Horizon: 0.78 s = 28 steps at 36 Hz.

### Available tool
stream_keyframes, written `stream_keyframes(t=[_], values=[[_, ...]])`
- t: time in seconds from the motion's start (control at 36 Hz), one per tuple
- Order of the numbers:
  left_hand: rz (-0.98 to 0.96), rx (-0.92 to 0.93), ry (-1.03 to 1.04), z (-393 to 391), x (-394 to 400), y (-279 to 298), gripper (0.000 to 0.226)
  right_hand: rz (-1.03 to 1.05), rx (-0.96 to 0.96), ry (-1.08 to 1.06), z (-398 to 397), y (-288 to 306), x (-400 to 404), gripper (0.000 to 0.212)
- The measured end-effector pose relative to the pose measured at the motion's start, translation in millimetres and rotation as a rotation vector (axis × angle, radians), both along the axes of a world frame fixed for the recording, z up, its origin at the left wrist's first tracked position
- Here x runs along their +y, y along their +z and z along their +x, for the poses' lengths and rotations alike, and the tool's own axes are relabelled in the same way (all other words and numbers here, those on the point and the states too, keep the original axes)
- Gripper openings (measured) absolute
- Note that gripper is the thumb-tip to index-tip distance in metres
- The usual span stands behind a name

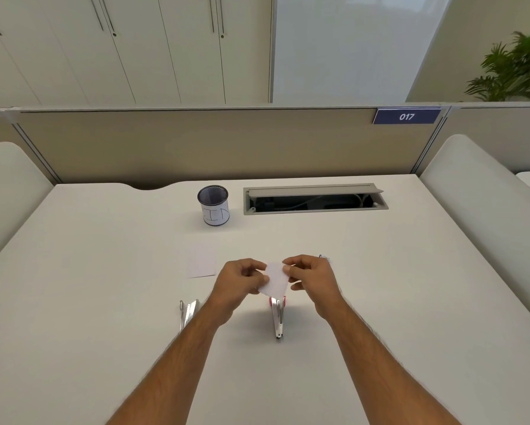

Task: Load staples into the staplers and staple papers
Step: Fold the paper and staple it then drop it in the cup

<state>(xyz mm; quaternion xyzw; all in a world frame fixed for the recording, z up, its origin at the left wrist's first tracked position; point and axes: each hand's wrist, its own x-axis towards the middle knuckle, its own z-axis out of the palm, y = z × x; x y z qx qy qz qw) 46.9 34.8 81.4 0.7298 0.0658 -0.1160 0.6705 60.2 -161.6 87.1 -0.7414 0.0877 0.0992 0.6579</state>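
White desk (104,302), bounded at the far edge by a beige partition (196,142) carrying a blue "017" plate (406,116). Open cable tray (315,200) sunk into the surface toward the far edge, right of centre; mesh pen cup (213,205) with a paper label stands just to its left.

Loose sheet of white paper (202,261) lies flat near mid-desk, just beyond and left of the hands.

Left hand (237,282) and right hand (311,280) meet above mid-desk, each pinching one side of a small white paper piece (274,279) held up off the surface between them. Both hands closed narrow on it; neither is free.

Red stapler (278,315) sits on the desk directly below and on the near side of the held paper, apparently hinged open, long axis running near-to-far. The right hand looks slightly nearer to it. Second stapler (187,312), silver, also open, lies left of it, partly hidden by the left forearm.

Small object (322,257) beyond the right hand: too small to identify.

Judgement: paper goes down and toward the body, into the red stapler's far end; whether staples are loaded cannot be told.
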Motion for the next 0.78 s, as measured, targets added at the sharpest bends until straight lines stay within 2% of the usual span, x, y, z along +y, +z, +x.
stream_keyframes(t=[0.08,0.14,0.19,0.31,0.36,0.47,0.58,0.69,0.78], values=[[-0.005,0.072,-0.149,-3,-2,-1,0.055,0.012,-0.003,-0.005,3,0,2,0.024],[0.024,0.066,-0.159,-5,-6,-2,0.066,0.011,-0.010,0.011,4,0,6,0.034],[0.033,0.024,-0.097,-6,-10,-2,0.060,-0.002,-0.027,0.040,5,0,9,0.043],[0.033,-0.050,-0.049,-3,-13,-1,0.031,-0.042,-0.078,0.079,6,0,16,0.057],[0.062,-0.068,-0.061,-1,-14,0,0.027,-0.043,-0.079,0.070,7,0,17,0.054],[0.107,-0.085,0.040,1,-12,0,0.030,-0.049,-0.034,-0.012,9,-7,18,0.021],[0.133,-0.092,0.204,7,-5,-4,0.022,-0.351,0.054,-0.050,4,-25,23,0.013],[0.137,-0.083,0.309,7,2,-9,0.017,-0.773,0.104,0.195,-7,-41,30,0.045],[0.106,-0.059,0.346,6,5,-13,0.014,-0.894,0.148,0.327,-18,-54,39,0.062]])
